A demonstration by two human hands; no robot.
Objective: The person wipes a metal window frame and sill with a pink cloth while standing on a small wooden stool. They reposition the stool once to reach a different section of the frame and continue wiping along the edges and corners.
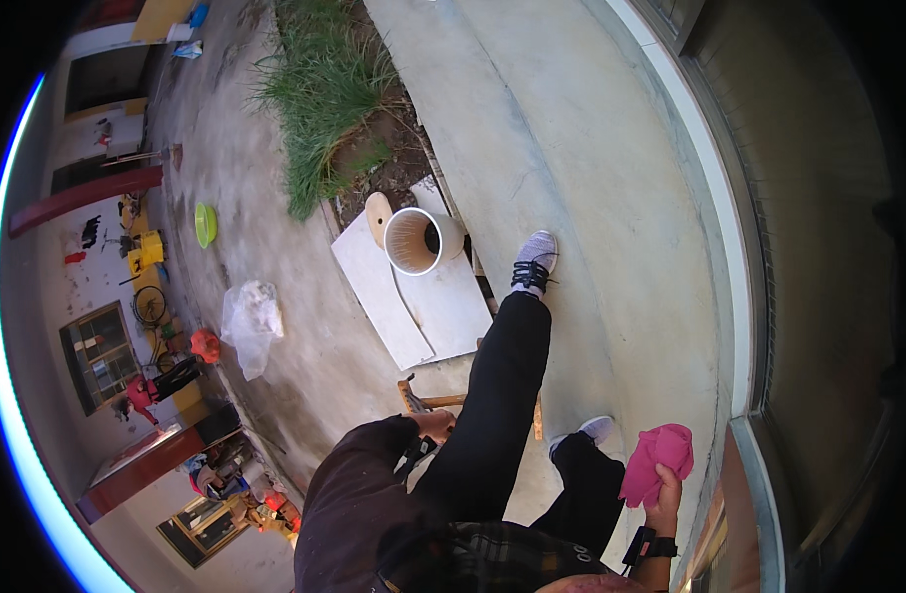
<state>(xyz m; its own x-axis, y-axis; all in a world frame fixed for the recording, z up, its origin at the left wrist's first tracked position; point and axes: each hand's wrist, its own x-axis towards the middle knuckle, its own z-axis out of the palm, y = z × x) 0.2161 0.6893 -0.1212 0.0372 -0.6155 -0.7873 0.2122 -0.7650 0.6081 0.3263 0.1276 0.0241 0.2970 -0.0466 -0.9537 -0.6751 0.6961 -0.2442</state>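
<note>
A crumpled pink cloth (654, 463) is bunched up in my right hand (669, 489), with the thumb pressed on its near side. That hand is out to the right, beyond my bent knee and over the concrete floor. On the other side, my left hand (436, 425) is low beside my black-trousered leg (497, 385). It is right by a small wooden frame (444, 400), perhaps a stool, that is partly behind the leg. The leg and sleeve cover part of this hand, so its grip is unclear. Both wrists carry dark bands or devices.
Ahead, a white bucket (398, 244) stands on white boards (382, 304), beside a wooden disc (378, 215) and a grassy bed (323, 104). Leftward lie a clear plastic bag (252, 326) and a green basin (206, 224). A person (145, 389) is near the far wall. Glazing (816, 222) borders the right.
</note>
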